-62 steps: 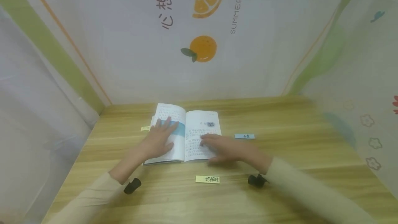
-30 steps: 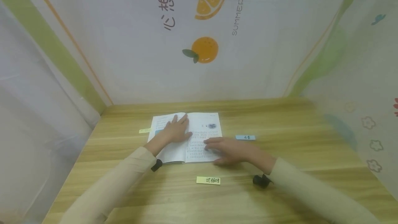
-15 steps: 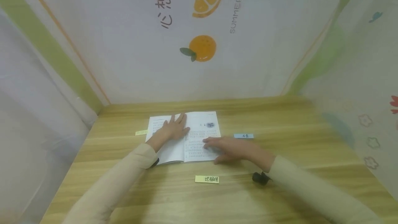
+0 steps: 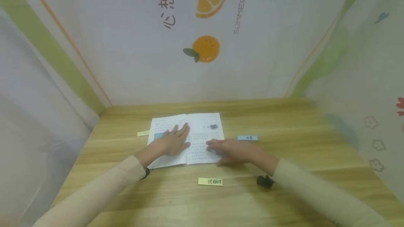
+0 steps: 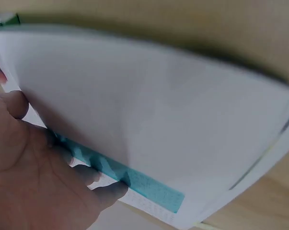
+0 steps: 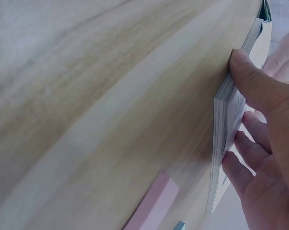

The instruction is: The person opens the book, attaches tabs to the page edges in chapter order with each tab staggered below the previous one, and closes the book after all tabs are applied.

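Note:
An open book lies on the wooden table, printed pages facing up and a blue band on the left page. My left hand rests with spread fingers on the left page beside the centre fold; the left wrist view shows its fingertips on the page's teal band. On the right page lies my right hand, fingers loosely bent. In the right wrist view its thumb touches the edge of the page stack, and its other fingertips rest on the page.
A yellow label with handwriting lies in front of the book. Right of the book is a blue label; another yellow label sits at its left edge. A pink block shows in the right wrist view. Printed curtains surround the table.
The left page, raised earlier, now lies flatter. My left hand moved right to the fold, then slid back toward me along it. My right hand has hardly moved.

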Tool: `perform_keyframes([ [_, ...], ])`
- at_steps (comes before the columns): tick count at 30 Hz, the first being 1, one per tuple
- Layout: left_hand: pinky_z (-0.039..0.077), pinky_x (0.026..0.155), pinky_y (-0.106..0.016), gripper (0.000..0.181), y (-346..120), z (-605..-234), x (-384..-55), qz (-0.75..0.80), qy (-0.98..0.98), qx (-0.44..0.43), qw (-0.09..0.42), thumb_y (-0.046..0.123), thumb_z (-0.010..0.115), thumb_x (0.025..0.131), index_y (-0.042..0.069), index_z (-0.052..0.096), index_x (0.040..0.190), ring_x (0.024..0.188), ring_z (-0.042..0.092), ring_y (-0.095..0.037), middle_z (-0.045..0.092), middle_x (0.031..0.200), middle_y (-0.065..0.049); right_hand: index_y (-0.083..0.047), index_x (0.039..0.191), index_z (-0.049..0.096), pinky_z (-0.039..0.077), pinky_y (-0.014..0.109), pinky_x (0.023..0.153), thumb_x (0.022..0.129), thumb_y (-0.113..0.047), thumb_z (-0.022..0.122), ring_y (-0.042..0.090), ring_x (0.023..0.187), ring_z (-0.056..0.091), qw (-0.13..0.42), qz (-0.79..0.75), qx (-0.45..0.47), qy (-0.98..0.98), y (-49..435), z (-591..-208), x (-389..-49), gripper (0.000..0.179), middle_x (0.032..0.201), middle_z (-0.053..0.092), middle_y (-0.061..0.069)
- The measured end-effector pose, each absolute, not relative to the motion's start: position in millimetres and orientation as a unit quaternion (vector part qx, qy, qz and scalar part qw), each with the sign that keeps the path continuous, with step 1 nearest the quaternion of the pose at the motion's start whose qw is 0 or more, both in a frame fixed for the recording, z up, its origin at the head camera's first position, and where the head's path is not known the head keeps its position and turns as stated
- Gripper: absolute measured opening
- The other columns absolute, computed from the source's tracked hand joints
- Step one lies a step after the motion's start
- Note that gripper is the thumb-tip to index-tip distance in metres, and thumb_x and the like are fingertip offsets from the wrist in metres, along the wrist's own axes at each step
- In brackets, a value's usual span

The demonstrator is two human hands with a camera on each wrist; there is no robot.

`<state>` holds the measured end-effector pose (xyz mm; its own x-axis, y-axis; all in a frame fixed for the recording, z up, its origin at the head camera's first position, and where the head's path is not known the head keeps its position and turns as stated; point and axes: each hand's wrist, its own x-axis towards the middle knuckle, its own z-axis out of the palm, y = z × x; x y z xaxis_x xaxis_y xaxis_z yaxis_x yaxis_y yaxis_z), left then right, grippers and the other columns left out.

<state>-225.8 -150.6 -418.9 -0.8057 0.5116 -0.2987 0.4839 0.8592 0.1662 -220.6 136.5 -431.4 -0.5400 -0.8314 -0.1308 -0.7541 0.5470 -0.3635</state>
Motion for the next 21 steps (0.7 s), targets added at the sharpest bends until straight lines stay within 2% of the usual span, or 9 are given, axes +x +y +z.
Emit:
perform_keyframes([
  [4, 0.02, 0.112, -0.07, 0.07, -156.0, -421.9, -212.5, 0.036, 0.943, 0.29, 0.158, 0.038, 0.034, 0.111, -0.005, 0.009, 0.16, 0.147, 0.008, -0.051, 0.002, 0.166, -0.023, -0.017, 0.147, 0.053, 0.034, 0.038, 0.114, 0.095, -0.039, 0.072, 0.024, 0.141, 0.042, 0.14, -0.129, -0.459, 0.868, 137.9, -432.7, -223.1, 0.06, 0.159, 0.037, 0.0],
  [10, 0.02, 0.114, -0.067, 0.068, -157.4, -429.6, -185.6, 0.029, 0.94, 0.31, 0.14, 0.039, 0.036, 0.111, 0.0, 0.013, 0.161, 0.149, 0.01, -0.046, 0.005, 0.168, -0.016, -0.016, 0.148, 0.052, 0.033, 0.04, 0.115, 0.094, -0.037, 0.073, 0.024, 0.142, 0.04, 0.154, -0.141, -0.45, 0.868, 138.0, -431.6, -221.4, 0.061, 0.16, 0.037, -0.001],
  [21, 0.011, 0.116, -0.066, 0.063, -155.8, -420.3, -151.8, 0.091, 0.913, 0.362, 0.165, 0.038, 0.031, 0.112, 0.003, 0.016, 0.162, 0.151, 0.003, -0.04, 0.006, 0.168, -0.011, -0.016, 0.148, 0.052, 0.033, 0.04, 0.114, 0.094, -0.039, 0.072, 0.022, 0.142, 0.039, 0.137, -0.135, -0.455, 0.87, 137.9, -433.9, -220.0, 0.062, 0.159, 0.037, -0.001],
])
